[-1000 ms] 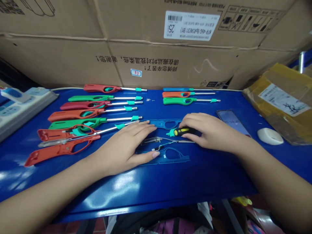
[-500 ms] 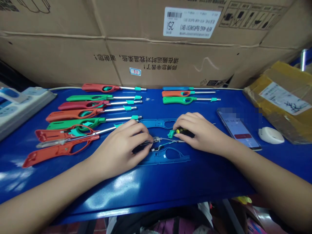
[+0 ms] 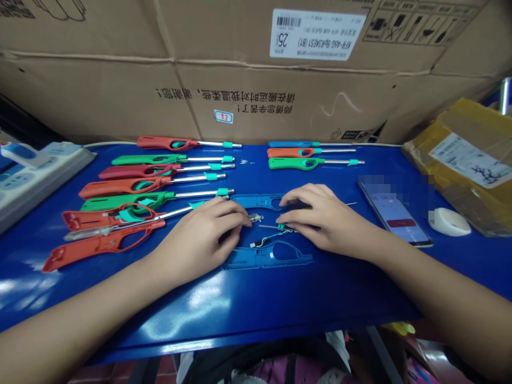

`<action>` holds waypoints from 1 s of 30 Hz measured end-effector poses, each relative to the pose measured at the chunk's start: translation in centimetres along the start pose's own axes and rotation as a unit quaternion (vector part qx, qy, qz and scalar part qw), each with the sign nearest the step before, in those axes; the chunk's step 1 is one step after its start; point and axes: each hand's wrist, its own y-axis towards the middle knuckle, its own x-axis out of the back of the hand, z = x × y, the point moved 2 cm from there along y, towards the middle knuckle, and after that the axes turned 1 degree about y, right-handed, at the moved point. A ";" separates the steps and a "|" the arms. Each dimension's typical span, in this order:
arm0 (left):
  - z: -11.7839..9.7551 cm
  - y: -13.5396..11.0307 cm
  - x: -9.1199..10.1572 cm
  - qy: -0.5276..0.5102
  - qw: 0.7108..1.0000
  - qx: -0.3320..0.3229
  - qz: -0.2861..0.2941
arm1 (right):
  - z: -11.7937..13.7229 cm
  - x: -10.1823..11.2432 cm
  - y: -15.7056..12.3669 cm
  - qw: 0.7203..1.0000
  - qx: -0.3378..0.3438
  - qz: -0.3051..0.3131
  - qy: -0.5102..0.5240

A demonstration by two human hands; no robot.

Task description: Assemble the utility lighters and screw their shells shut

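My left hand (image 3: 208, 229) is closed round a small lighter gas tank; its metal valve end (image 3: 256, 217) pokes out past the fingertips. Curled low over the table, my right hand (image 3: 316, 216) has a small green plastic trigger (image 3: 281, 228) at its fingertips, mostly covered. A thin metal shaft (image 3: 351, 204) sticks out behind that hand; what it belongs to is hidden. Between the hands lie thin wires with a black-and-white igniter part (image 3: 260, 241). One blue lighter shell half (image 3: 256, 201) lies beyond the hands, the other blue shell half (image 3: 268, 257) nearer me.
Several lighters (image 3: 140, 172) lie in a row at left, with an opened orange lighter (image 3: 106, 246) nearest. Three more lighters (image 3: 298, 153) lie at the back. A phone (image 3: 394, 213), white mouse (image 3: 450, 222) and taped carton (image 3: 460, 160) stand right; a power strip (image 3: 40, 173) left.
My right fingers have moved slightly left and closed over the green trigger. The yellow-and-black handle seen under that hand is now hidden. The tank in my left hand sits slightly farther from me.
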 end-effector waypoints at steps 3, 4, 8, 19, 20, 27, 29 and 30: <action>0.2 0.1 -0.1 -0.002 1.000 -0.007 -0.004 | -0.1 -0.1 0.1 1.000 -0.014 -0.003 0.001; 0.2 0.2 -0.1 0.003 1.000 -0.008 -0.008 | -0.1 -0.2 0.2 1.000 -0.020 -0.003 0.004; -0.5 0.1 0.3 0.019 0.999 -0.014 -0.043 | -0.3 -0.8 0.5 0.998 -0.046 -0.036 0.023; -2.4 -0.4 0.2 0.021 0.999 0.005 0.035 | 0.6 2.4 -0.6 0.999 -0.049 0.011 -0.003; -2.5 -0.4 0.3 0.022 0.999 0.010 0.038 | 0.7 2.7 -0.8 0.998 -0.060 0.031 -0.011; -3.2 -0.6 0.5 0.036 0.998 0.007 0.057 | 1.1 2.0 -1.1 0.971 -0.116 0.199 -0.063; -3.4 -0.7 0.7 0.038 0.998 0.010 0.046 | 0.9 1.9 -1.0 0.971 -0.116 0.204 -0.050; -3.6 -0.8 0.8 0.037 0.998 0.012 0.041 | 0.9 2.0 -0.9 0.973 -0.111 0.199 -0.045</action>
